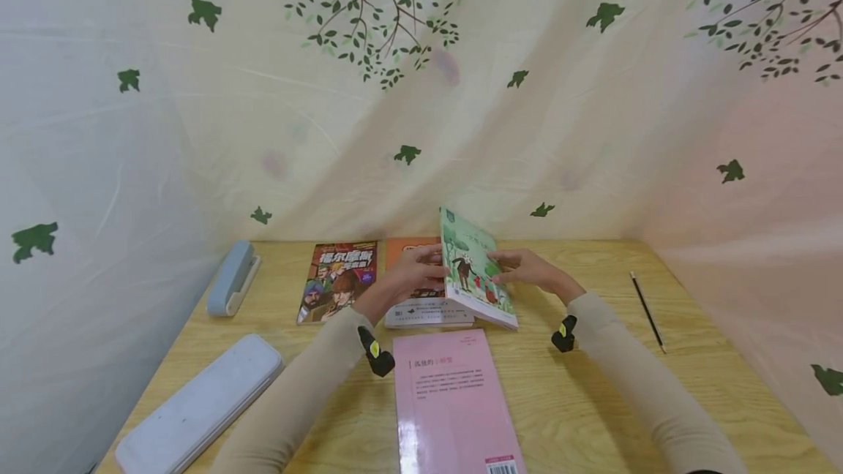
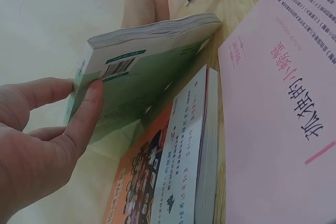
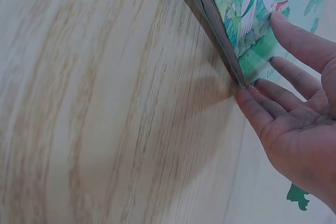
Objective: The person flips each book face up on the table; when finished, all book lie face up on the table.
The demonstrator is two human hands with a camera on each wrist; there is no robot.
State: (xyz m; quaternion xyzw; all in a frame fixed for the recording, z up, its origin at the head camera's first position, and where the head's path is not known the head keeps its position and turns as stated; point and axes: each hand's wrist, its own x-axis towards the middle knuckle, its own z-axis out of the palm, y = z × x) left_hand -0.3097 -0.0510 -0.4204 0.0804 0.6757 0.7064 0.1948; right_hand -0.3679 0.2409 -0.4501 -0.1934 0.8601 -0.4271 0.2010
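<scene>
A green picture book (image 1: 474,262) stands tilted, its left edge raised and its right edge low by the tabletop. At its raised spine, my left hand (image 1: 413,273) holds it; in the left wrist view fingers touch the spine and the back cover beside a barcode. My right hand (image 1: 532,271) holds the opposite edge, its thumb on the illustrated cover and fingertips at the page edge in the right wrist view. Partly hidden beneath lies an orange book (image 1: 403,249) with a whitish lower band. Nearer to me is a pink book (image 1: 448,401), lying flat.
Left of the orange book lies a comic-style book (image 1: 339,284). A blue stapler-like object (image 1: 232,280) and a pale, long case (image 1: 200,404) occupy the table's left side. A dark pencil (image 1: 648,311) lies at the right. Printed cloth (image 1: 316,167) hangs behind the table.
</scene>
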